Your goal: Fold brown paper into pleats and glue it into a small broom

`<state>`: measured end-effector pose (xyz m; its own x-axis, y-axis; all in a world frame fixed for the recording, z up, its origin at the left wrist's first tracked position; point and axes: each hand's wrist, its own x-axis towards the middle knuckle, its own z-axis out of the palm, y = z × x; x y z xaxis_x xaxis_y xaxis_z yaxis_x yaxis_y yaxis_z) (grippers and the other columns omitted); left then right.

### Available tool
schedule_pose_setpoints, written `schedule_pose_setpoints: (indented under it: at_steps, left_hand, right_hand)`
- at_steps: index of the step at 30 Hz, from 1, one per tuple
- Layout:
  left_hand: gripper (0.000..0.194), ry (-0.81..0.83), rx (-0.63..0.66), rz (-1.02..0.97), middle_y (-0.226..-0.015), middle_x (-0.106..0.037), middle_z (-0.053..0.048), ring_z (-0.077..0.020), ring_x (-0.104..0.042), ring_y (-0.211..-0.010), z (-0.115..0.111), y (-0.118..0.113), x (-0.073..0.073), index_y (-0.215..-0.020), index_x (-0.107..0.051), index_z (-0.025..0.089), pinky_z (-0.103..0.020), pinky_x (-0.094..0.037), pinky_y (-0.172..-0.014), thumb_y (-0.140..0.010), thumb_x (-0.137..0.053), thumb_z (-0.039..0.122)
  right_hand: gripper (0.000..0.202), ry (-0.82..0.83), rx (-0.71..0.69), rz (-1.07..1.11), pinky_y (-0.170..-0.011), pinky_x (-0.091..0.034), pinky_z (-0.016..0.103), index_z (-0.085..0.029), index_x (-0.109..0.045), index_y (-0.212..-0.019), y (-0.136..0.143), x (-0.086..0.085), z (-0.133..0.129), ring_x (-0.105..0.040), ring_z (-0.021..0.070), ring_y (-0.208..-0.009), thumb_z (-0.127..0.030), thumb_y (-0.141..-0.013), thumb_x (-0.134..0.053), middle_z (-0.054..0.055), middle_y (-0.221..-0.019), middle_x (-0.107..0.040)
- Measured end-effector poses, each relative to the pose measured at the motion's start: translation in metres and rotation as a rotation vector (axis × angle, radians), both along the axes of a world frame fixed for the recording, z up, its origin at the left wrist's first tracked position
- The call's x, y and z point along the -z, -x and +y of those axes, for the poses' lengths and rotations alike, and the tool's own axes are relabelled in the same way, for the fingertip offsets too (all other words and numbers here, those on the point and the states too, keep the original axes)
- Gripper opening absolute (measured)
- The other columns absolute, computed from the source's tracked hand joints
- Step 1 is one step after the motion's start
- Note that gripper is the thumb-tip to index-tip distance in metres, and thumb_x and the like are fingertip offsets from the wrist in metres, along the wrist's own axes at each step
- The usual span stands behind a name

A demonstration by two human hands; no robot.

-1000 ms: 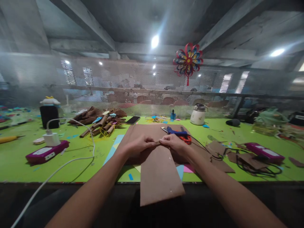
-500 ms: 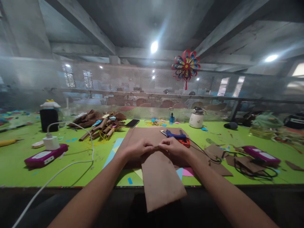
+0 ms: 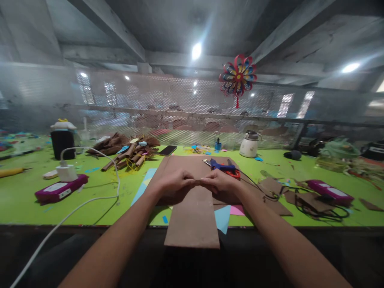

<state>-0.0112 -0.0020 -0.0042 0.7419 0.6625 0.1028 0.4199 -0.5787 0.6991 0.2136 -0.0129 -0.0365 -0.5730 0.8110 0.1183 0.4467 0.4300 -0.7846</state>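
A brown paper strip [image 3: 193, 220] hangs over the table's front edge, its far end pinched between both hands. My left hand [image 3: 177, 185] is closed on the left side of that end, thumb and fingers together. On the right side my right hand [image 3: 220, 182] grips the same end, its fingertips close to those of the left. Beneath the hands lies a larger brown sheet [image 3: 183, 163]. A blue and orange glue gun [image 3: 223, 167] rests on this sheet, just beyond my right hand.
Rolled brown paper pieces [image 3: 132, 154] and a phone [image 3: 168, 150] lie at the back left. Purple power strips [image 3: 61, 188] sit at both sides, with a white cable on the left. A white jug [image 3: 249, 145] stands at the back right.
The hanging part of the paper strip has swung left and now points more straight toward me. Both hands still pinch its far end. The view has shifted slightly.
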Motion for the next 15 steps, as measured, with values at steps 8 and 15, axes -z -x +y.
schedule_pose_setpoints:
  at_steps: [8,15]
  left_hand:
    - [0.037,-0.019,0.014,0.036,-0.061,-0.056,-0.003,-0.0139,-0.043,-0.062,0.005,-0.002,0.008,-0.081,-0.071,0.015,-0.025,-0.034,-0.058,-0.081,-0.054,0.047]
    - [0.027,0.107,0.041,0.003,-0.064,-0.060,-0.002,-0.0150,-0.045,-0.067,0.007,0.002,0.003,-0.082,-0.072,0.017,-0.024,-0.033,-0.061,-0.078,-0.060,0.041]
  right_hand:
    - [0.036,-0.236,-0.001,-0.047,-0.056,-0.034,0.023,-0.015,-0.068,-0.078,0.008,-0.004,-0.007,-0.050,0.0122,-0.061,-0.047,-0.085,-0.052,0.002,-0.068,-0.062]
    - [0.037,-0.229,0.007,-0.047,-0.052,-0.027,0.023,-0.014,-0.063,-0.068,0.010,-0.006,-0.008,-0.037,0.0096,-0.055,-0.044,-0.086,-0.050,-0.002,-0.060,-0.049]
